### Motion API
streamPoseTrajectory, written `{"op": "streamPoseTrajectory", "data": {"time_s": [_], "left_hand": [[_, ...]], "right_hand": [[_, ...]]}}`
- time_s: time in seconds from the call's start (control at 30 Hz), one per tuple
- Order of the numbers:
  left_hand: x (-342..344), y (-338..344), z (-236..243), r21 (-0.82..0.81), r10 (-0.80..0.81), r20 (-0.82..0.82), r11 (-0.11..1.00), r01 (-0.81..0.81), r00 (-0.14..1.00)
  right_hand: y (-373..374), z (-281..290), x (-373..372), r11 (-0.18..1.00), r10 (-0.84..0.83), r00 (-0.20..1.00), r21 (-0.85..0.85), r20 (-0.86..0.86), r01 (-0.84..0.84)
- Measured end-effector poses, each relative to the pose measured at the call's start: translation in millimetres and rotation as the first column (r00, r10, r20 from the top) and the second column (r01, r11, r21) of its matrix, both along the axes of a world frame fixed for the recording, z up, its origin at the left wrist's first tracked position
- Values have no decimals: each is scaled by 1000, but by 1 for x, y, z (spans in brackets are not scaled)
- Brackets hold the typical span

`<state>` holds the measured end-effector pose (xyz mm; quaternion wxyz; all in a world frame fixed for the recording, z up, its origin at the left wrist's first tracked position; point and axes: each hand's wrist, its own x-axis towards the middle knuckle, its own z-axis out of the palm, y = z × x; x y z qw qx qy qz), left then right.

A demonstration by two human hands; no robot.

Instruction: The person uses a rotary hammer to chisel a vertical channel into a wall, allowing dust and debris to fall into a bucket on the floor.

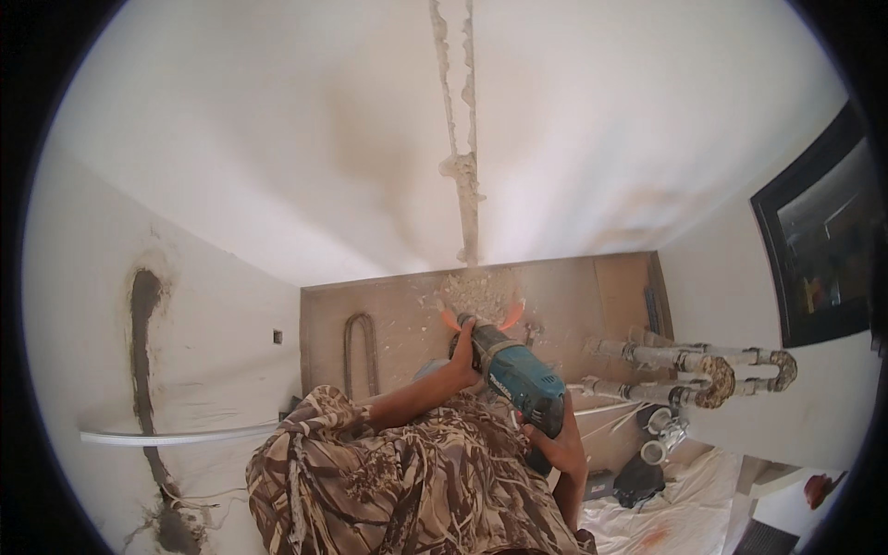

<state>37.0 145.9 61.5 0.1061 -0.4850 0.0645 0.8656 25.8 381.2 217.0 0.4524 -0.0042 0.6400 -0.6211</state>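
Observation:
A teal and black power hammer drill (523, 379) points away from me toward pale broken rubble (481, 289) on the brown surface below a vertical chiselled groove (467, 213) in the white wall. My left hand (458, 361) is closed around the drill's front end, and my right hand (560, 444) grips its rear handle. Two orange shapes (511, 313) flank the drill's front; I cannot make out what they are. The bit's tip is hidden in dust and debris. My forearms emerge from camouflage clothing.
Plaster-crusted pipes (712, 379) with U-bends jut out at the right, near metal fittings (655, 449), a black bag (636, 481) and a pale sheet (680, 513). A dark-framed window (814, 222) is at far right. A looped hose (361, 338) and white conduit (176, 437) lie to the left.

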Motion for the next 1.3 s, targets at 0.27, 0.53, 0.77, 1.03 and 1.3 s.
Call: {"op": "streamPoseTrajectory", "data": {"time_s": [0.27,0.53,0.77,1.03,1.3], "left_hand": [[70,32,-19,115,-139,127,985,124,982],[88,27,6,159,-119,140,983,96,983],[108,-1,8,242,-65,155,970,26,986],[186,-111,-15,-725,-726,686,-688,-28,54],[183,-243,40,-966,-905,257,-240,93,338]], "right_hand": [[37,-30,34,998,58,997,-14,-50,-59],[33,-24,54,993,115,990,31,-77,-113],[5,-24,70,975,224,922,79,-317,-210],[-102,0,107,956,292,879,87,-377,-280],[-175,-137,106,966,124,946,254,-300,-46]]}}
